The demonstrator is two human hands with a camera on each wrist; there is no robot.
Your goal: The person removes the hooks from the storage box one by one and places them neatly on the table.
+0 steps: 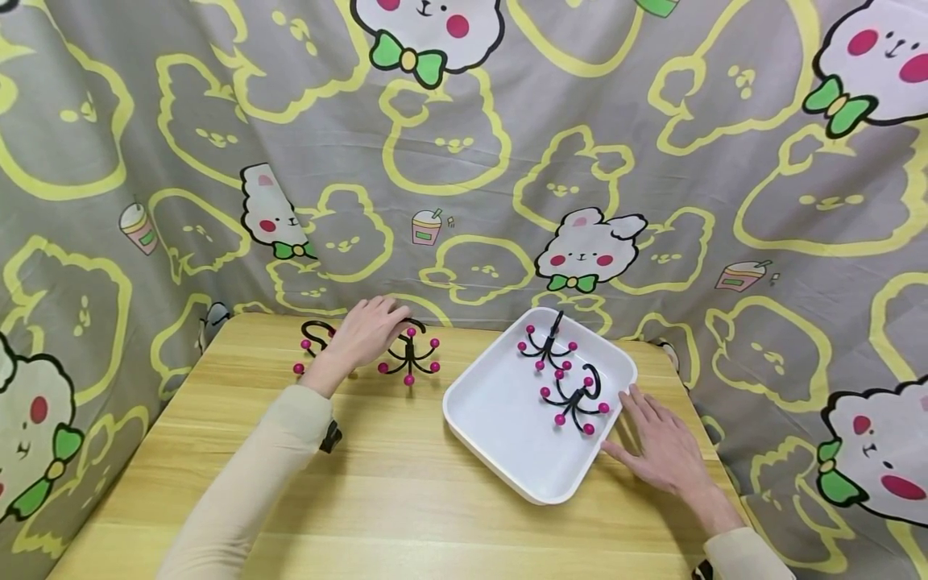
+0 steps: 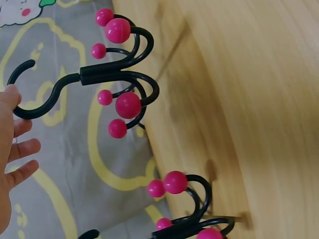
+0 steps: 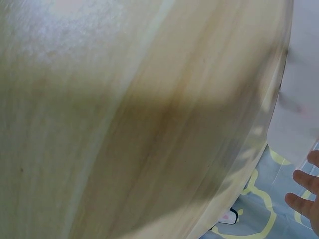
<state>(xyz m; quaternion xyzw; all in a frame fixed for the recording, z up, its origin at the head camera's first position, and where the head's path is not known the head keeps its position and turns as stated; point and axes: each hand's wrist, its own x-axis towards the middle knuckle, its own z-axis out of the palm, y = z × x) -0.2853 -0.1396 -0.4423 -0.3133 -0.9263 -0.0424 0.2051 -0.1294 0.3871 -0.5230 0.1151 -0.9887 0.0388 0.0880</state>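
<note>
My left hand (image 1: 365, 330) grips the top hook of a black multi-hook hanger (image 1: 409, 352) with pink ball tips. In the left wrist view the thumb and fingers meet at the curve of that hook, and its prongs hang over the wooden table. Beside it is a similar hanger (image 2: 179, 228), partly behind my left hand in the head view. My right hand (image 1: 663, 439) rests with fingers extended along the right rim of a white tray (image 1: 511, 427). Inside the tray are two more such hangers, one toward the back (image 1: 548, 346) and one nearer (image 1: 576, 399).
The wooden table (image 1: 391, 499) backs onto a grey curtain (image 1: 478, 209) printed with yellow outlines and white rabbits. The tray stands angled at the table's right half, with its far corner close to the curtain. Curtain cloth also hangs along both sides.
</note>
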